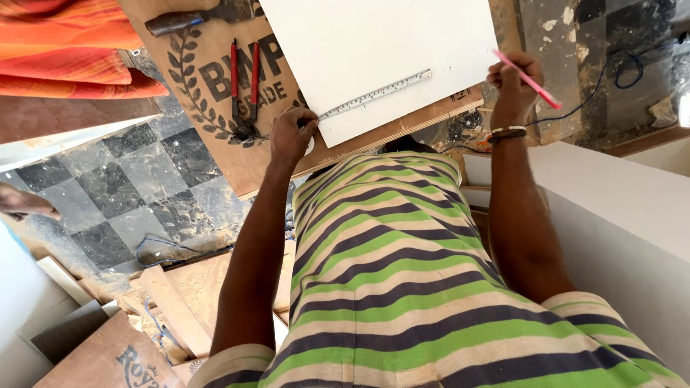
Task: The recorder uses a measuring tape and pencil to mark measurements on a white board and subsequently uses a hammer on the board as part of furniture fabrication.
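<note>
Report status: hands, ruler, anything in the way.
Left hand pins steel ruler on white board. Right hand holds pink pencil. Red-handled pincers lie beside, clear.

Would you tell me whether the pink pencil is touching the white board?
Apart. The head view shows the pink pencil raised in the right hand, beyond the edge of the white board.
</note>
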